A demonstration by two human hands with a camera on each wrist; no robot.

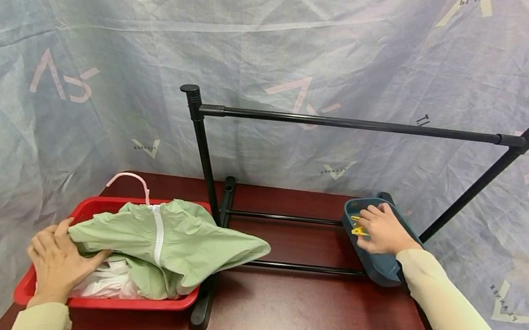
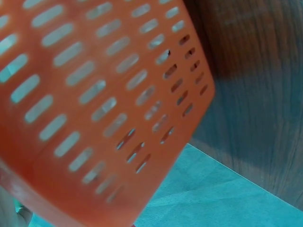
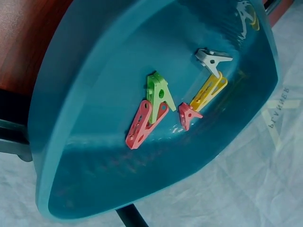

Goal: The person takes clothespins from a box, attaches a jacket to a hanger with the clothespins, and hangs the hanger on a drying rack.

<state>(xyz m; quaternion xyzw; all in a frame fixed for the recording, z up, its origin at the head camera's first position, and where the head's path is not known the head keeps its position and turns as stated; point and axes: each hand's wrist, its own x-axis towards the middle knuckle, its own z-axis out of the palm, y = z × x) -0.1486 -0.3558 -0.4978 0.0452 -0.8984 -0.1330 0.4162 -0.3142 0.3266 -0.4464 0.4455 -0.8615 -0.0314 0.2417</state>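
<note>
A person's bare hands work at opposite sides of the frame. At right of centre, the right hand (image 1: 383,231) reaches into a blue bin (image 1: 384,268); its grip seems to pinch a yellow clip (image 1: 359,231) between thumb and fingertips, though the contact is partly hidden. At lower left, the left hand (image 1: 61,257) rests at the left rim of a red basket (image 1: 131,303), fingers and thumb spread, touching the edge of a green garment (image 1: 191,240). The garment lies over the basket above a white cloth (image 1: 105,281), zip facing up, with a pink hanger hook (image 1: 132,174) rising from its collar.

A black rack (image 1: 352,125) stands on the dark red desk (image 1: 313,320), its top bar crossing the middle of the frame. In the right wrist view, a green clip (image 3: 158,94) overlaps a pink clip (image 3: 139,125) near the middle of the bin; a white clip (image 3: 212,59) lies to their upper right.

For a clean pick, the yellow clip is best pinched by its handle ends, firmly enough not to slip but without springing it early, then lifted straight up past the bin's rim. A light left hand would keep the garment from sliding.
</note>
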